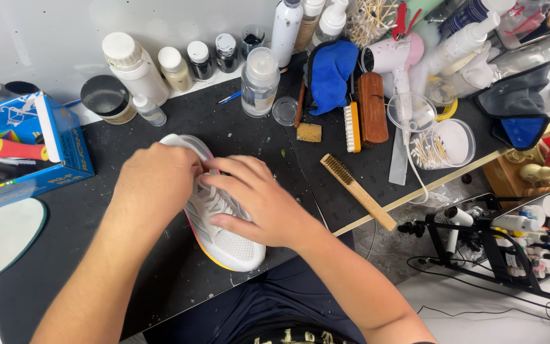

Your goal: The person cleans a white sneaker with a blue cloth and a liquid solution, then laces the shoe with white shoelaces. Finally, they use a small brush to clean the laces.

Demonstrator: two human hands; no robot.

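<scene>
Both hands are on a white sneaker [224,236] lying on the black work mat [97,255], its toe pointing to 5 o'clock: the left hand [154,185] is closed over the heel and collar, while the right hand [256,197] pinches the laces with curled fingers. At 2 o'clock from the shoe lies a wooden brush [358,190], and at 12 o'clock stands a clear bottle [260,83]
</scene>
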